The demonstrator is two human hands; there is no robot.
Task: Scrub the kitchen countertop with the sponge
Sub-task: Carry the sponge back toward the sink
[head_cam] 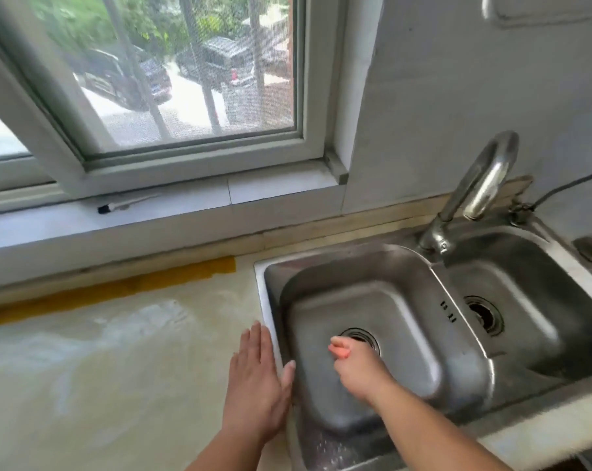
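While motion blur smears most of the frame, the right hand (354,363) is lower centre over the left basin of the sink (383,266), fingers curled tight round a small orange-pink sponge (338,348); only a bit of the sponge pokes out at the top of the fist, rest hidden. Sponge sits just left of the drain (362,336), above it; can't tell if it touches the basin floor. Left hand (257,379) lies flat, fingers straight and together, holding nothing, palm down on the surface (100,351) at the sink's left rim, thumb reaching over the rim. Both forearms cut off at the bottom edge.

Surface is pale beige, wet-looking with whitish streaks, blurred; a yellow-brown strip (117,287) runs along its back edge, left of centre. Double steel sink fills lower right, second basin with its own drain (485,314) cut by the right edge. Curved metal faucet (474,188) at upper right of the sink, spout over the divider. Round metal item at far right edge, cut off, unclear. Window (172,73) upper left with bars, parked cars (216,62) outside, fuzzy. Small dark-tipped object (117,206) on the sill, hard to identify. Grey wall upper right.
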